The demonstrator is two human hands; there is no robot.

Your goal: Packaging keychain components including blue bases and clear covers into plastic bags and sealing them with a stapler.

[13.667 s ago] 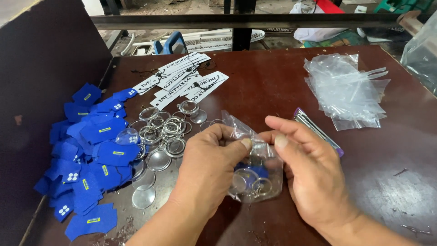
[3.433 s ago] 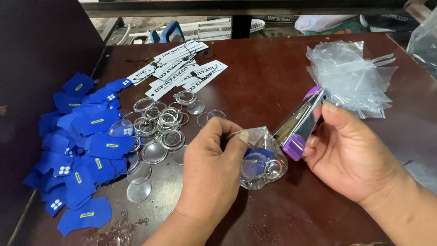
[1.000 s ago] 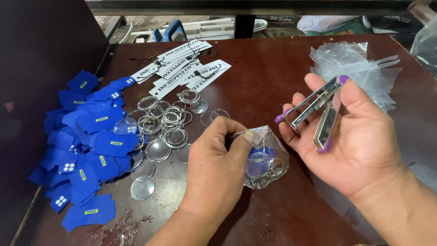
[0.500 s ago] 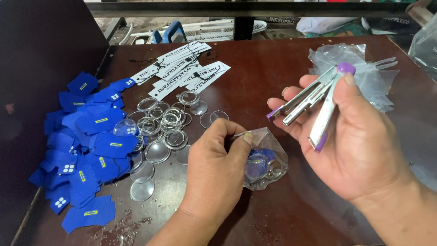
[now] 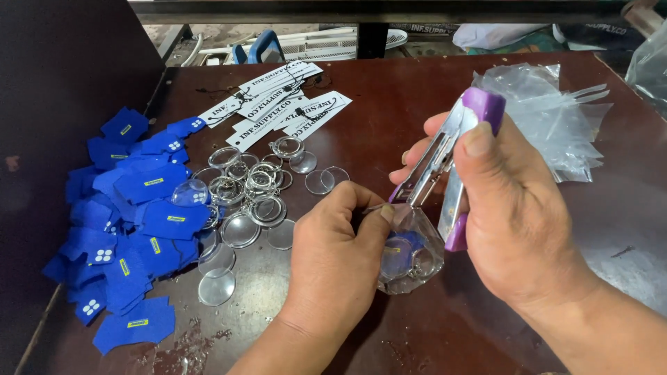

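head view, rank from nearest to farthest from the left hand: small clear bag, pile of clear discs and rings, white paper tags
1. small clear bag: pinched in the left hand, on its right.
2. pile of clear discs and rings: on the table just left of it.
3. white paper tags: farther back, toward the table's far edge.

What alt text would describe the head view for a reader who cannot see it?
The left hand pinches a clear bag holding a key ring, while the right hand brings a purple stapler to its top. Blue patches, rings and tags lie on a brown table.
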